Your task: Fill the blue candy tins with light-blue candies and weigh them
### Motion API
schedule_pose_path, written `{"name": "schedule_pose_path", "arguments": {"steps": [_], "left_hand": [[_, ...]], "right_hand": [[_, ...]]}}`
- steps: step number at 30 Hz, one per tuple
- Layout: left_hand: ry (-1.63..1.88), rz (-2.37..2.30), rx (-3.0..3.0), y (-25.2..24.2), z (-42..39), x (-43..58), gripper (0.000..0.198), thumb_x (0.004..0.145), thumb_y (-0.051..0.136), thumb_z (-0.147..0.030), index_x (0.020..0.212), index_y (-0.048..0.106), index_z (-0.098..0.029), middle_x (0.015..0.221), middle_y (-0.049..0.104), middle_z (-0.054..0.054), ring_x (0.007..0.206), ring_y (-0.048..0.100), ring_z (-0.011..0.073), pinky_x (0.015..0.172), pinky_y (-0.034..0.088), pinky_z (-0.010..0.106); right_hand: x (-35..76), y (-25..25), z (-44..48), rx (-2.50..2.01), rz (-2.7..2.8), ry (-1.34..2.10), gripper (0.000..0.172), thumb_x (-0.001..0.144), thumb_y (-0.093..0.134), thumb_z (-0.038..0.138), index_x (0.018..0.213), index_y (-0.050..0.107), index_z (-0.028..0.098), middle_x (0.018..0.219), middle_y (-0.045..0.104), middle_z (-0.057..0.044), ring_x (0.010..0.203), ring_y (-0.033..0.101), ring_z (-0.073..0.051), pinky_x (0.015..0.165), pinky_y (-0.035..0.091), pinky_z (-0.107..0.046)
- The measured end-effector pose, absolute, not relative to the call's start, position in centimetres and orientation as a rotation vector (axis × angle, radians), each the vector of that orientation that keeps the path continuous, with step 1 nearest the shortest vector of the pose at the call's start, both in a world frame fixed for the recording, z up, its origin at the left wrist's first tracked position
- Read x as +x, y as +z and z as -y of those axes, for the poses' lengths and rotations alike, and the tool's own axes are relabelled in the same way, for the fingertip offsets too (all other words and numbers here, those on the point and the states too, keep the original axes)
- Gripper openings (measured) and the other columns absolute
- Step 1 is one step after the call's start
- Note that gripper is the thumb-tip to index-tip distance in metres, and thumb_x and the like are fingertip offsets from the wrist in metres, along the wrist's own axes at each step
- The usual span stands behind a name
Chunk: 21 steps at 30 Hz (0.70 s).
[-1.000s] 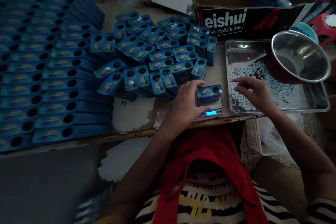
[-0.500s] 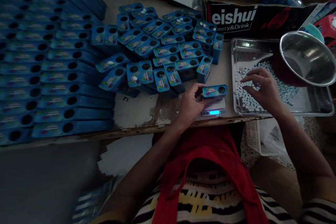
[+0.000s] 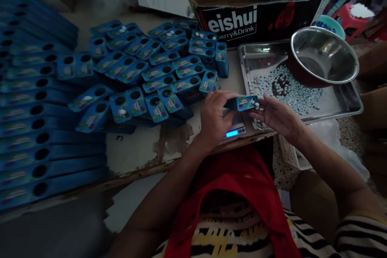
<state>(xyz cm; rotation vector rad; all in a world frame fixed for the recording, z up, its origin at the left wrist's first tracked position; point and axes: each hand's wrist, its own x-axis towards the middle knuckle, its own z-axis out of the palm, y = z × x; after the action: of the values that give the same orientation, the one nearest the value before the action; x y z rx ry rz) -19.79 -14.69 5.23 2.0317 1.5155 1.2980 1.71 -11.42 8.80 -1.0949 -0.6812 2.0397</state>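
My left hand is closed around a small blue candy box, tilted to the right over a small digital scale with a lit blue display. A few white candies show at the box's right end, by its hole. Palm up, my right hand has its fingers stretched out under that end; whether candies rest on the fingertips I cannot tell. Just behind the right hand lies a metal tray with many pale blue and white candies spread in it.
A steel bowl rests on the tray's back right. Several blue boxes stand grouped mid-table, some with candies on top. Rows of more boxes fill the left side. A large open carton stands at the back.
My left hand has lifted the box off the scale and tilted it right. My right hand has moved left from the tray to the box, turning palm up. The view has shifted right.
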Motion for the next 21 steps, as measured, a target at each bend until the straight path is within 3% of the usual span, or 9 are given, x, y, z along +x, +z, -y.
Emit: {"name": "schedule_pose_path", "arguments": {"steps": [3,7,12,16,21], "left_hand": [[1.374,-1.536,1.722,4.1,15.0,-19.9,0.028,0.091,0.081,-0.033,0.116,0.072,-0.025,0.113,0.077,0.004,0.109,0.072,0.0246,0.105,0.058,0.04],[1.419,-1.482,1.436,3.5,15.6,-20.3,0.04,0.084,0.088,-0.04,0.115,0.067,-0.025,0.112,0.077,0.003,0.107,0.075,0.023,0.102,0.061,0.038],[1.455,-1.492,1.278,2.6,16.7,-21.3,0.047,0.078,0.09,-0.035,0.116,0.064,-0.025,0.109,0.076,0.001,0.104,0.076,0.0212,0.097,0.063,0.036],[1.472,-1.453,1.164,1.4,17.5,-21.6,0.052,0.076,0.092,-0.039,0.115,0.062,-0.025,0.106,0.075,0.001,0.101,0.076,0.0206,0.093,0.064,0.035],[1.451,-1.352,1.107,0.2,17.9,-21.5,0.056,0.074,0.094,-0.048,0.113,0.063,-0.024,0.105,0.076,0.002,0.098,0.076,0.0207,0.09,0.064,0.034]], "right_hand": [[2.3,8.8,11.2,-1.137,0.743,2.053,0.004,0.09,0.078,0.017,0.093,0.075,0.018,0.106,0.084,-0.009,0.1,0.082,-0.022,0.103,0.07,-0.037],[2.4,8.8,10.8,-1.172,0.856,2.055,0.02,0.081,0.084,0.01,0.099,0.081,0.016,0.105,0.085,-0.009,0.101,0.083,-0.019,0.103,0.069,-0.03],[1.3,9.1,10.4,-1.209,0.958,2.049,0.034,0.07,0.096,0.016,0.103,0.085,0.019,0.101,0.086,-0.006,0.093,0.082,-0.017,0.089,0.07,-0.028],[0.4,9.5,10.2,-1.277,1.168,1.881,0.038,0.067,0.102,0.034,0.099,0.086,0.021,0.086,0.082,-0.001,0.073,0.072,-0.012,0.073,0.063,-0.027],[-1.4,9.5,10.2,-1.301,1.435,1.641,0.041,0.058,0.104,0.045,0.073,0.077,0.019,0.07,0.071,0.002,0.064,0.058,-0.009,0.062,0.049,-0.026]]}}
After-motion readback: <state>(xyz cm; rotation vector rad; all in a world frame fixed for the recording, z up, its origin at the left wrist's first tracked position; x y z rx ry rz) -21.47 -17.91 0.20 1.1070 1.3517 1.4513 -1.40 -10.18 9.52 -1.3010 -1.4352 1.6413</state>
